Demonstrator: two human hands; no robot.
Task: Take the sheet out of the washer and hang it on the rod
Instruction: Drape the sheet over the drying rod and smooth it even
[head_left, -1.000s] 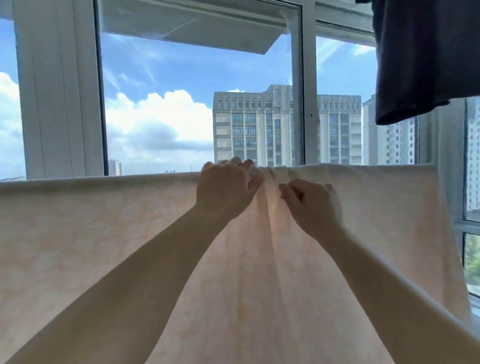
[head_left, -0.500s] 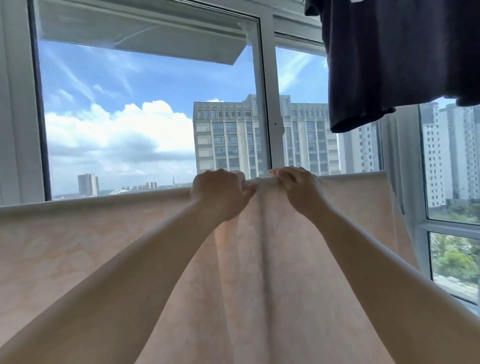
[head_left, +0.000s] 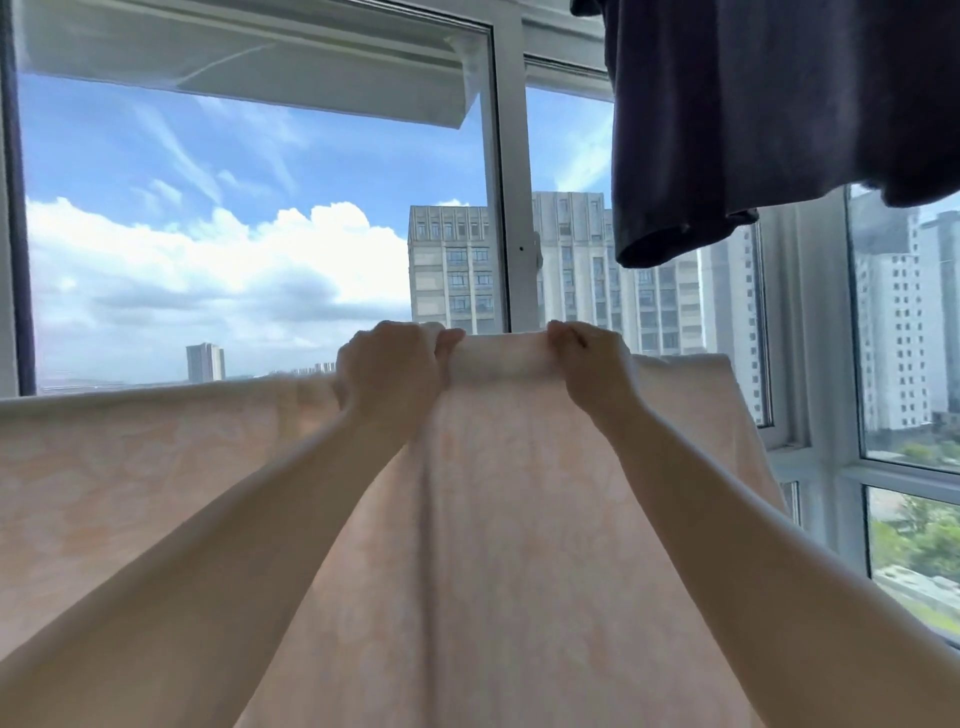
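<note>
Pale peach patterned fabric sheet hangs draped before the window. Left hand and right hand each grip its raised top edge, fingers curled.

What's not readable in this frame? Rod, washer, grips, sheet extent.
Head view only:
- Rod: hidden, the sheet is draped over its top line.
- Washer: out of frame.
- Fingertips of left hand and right hand: curled over the lifted fold, hidden behind cloth and knuckles.
- Sheet's lower hem and left end: cut off by the frame edges.
- Dark garment: top cut off by the upper edge, so its hanger or support is unseen.
</note>
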